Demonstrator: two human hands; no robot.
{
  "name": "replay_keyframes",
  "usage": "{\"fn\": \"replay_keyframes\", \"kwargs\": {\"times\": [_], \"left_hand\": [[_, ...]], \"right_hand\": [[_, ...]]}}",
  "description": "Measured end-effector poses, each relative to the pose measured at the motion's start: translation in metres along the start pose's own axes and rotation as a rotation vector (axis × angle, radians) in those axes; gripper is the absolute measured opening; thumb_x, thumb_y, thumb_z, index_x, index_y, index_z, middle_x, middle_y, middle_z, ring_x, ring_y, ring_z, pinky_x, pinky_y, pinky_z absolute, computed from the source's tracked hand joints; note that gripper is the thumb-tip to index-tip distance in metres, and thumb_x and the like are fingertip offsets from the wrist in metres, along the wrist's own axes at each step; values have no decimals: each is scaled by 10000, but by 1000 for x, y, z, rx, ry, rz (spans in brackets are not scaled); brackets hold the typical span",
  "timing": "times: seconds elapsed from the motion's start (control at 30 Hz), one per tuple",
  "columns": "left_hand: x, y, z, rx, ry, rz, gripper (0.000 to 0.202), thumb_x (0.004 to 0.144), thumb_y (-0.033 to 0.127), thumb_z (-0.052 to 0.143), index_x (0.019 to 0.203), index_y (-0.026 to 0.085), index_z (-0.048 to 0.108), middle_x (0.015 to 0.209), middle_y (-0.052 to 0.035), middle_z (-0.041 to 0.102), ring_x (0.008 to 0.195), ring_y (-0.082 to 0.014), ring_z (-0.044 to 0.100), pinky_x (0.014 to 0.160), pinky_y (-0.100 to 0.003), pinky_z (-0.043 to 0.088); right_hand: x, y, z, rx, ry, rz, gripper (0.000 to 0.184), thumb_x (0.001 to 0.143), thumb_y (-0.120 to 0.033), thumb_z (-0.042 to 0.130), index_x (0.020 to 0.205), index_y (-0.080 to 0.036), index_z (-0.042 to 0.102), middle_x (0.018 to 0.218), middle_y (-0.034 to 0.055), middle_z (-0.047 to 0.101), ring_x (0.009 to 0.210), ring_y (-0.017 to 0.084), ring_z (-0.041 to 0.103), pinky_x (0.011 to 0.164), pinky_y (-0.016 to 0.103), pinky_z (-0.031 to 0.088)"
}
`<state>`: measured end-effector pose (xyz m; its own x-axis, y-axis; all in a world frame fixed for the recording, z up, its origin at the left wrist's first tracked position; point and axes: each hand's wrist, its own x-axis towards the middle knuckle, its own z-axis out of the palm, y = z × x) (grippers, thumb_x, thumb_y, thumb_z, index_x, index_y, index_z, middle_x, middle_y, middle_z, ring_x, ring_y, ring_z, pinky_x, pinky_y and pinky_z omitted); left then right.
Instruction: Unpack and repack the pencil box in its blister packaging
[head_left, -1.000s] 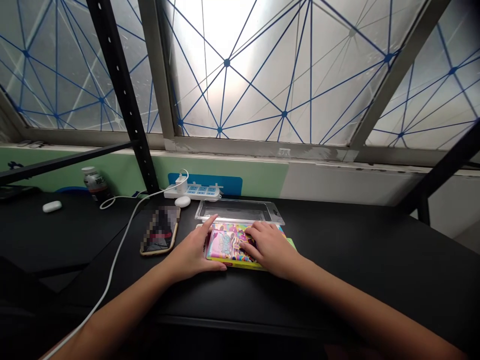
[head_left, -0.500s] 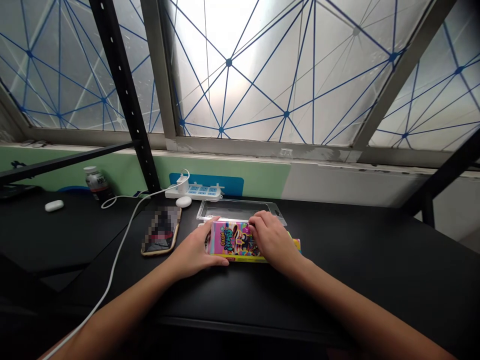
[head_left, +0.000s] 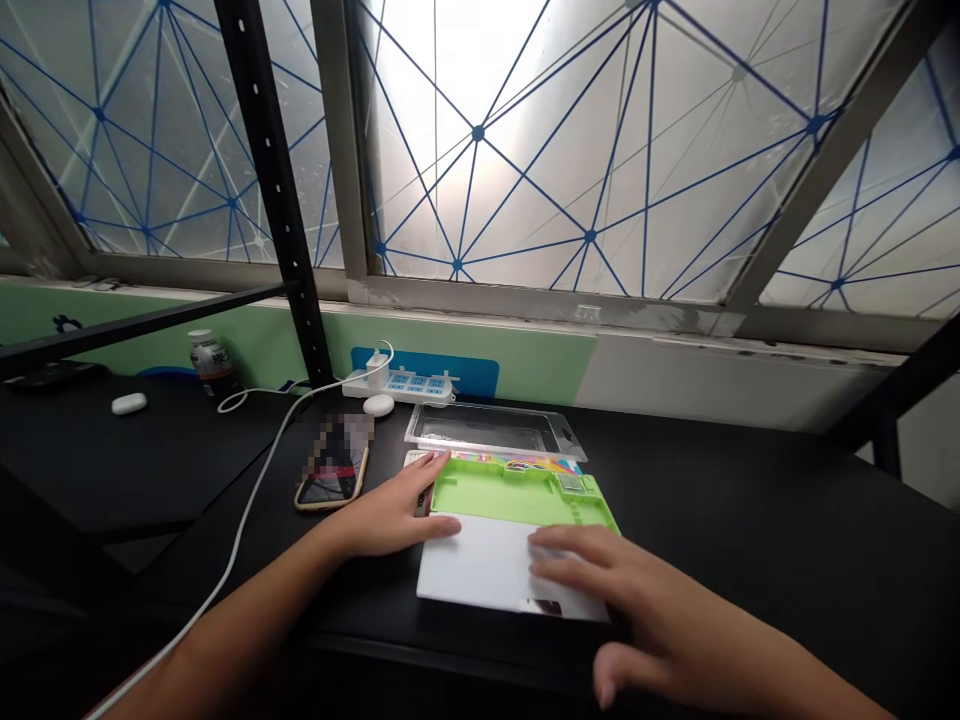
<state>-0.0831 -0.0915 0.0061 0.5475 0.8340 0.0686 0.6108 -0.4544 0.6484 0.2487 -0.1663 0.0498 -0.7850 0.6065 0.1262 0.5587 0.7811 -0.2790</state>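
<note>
A green plastic tray [head_left: 517, 495] lies on the black desk [head_left: 750, 530], with a white card [head_left: 480, 565] flat in front of it and a colourful printed strip [head_left: 517, 462] showing at its far edge. My left hand [head_left: 394, 505] rests at the tray's left end, fingers stretched along its edge. My right hand [head_left: 652, 615] hovers over the white card's right part, fingers extended and apart, holding nothing.
A clear plastic blister cover [head_left: 491, 430] lies behind the tray. A phone [head_left: 334, 470] sits to the left, with a white cable [head_left: 247, 510], a power strip [head_left: 401, 385], a small white case [head_left: 129, 403] and a bottle [head_left: 212, 362] farther back. A black shelf post [head_left: 277, 190] stands at the left.
The colourful cover has been swung open, baring the green tray and the white card. My right hand has drawn back toward me off the box. My left hand stays at the left end.
</note>
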Motion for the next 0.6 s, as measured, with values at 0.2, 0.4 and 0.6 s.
{"fn": "replay_keyframes", "kwargs": {"times": [0.2,0.4,0.6], "left_hand": [[1,5,1,18,10,-11,856,888,627,590,1576,241,258,1620,-93,260,1482,-311,270,1189,-469,284],[0,6,-6,-132,-70,-113,835,950,743,158,1588,207,219,1642,-46,214,1512,-286,190,1230,-450,141],[-1,3,-6,-323,-46,-97,902,885,793,17,1587,261,214,1610,-54,318,1480,-304,288,1218,-459,195]], "right_hand": [[-30,75,18,29,38,293,1177,642,-680,797,1583,-346,174,1659,140,143,1473,439,217,1110,616,366],[-28,84,23,287,99,410,921,749,-597,756,1529,-367,324,1666,52,163,1486,386,224,1178,555,279],[-19,85,27,532,339,459,540,933,-543,548,1397,-285,451,1437,117,527,1299,327,525,1068,504,453]]}}
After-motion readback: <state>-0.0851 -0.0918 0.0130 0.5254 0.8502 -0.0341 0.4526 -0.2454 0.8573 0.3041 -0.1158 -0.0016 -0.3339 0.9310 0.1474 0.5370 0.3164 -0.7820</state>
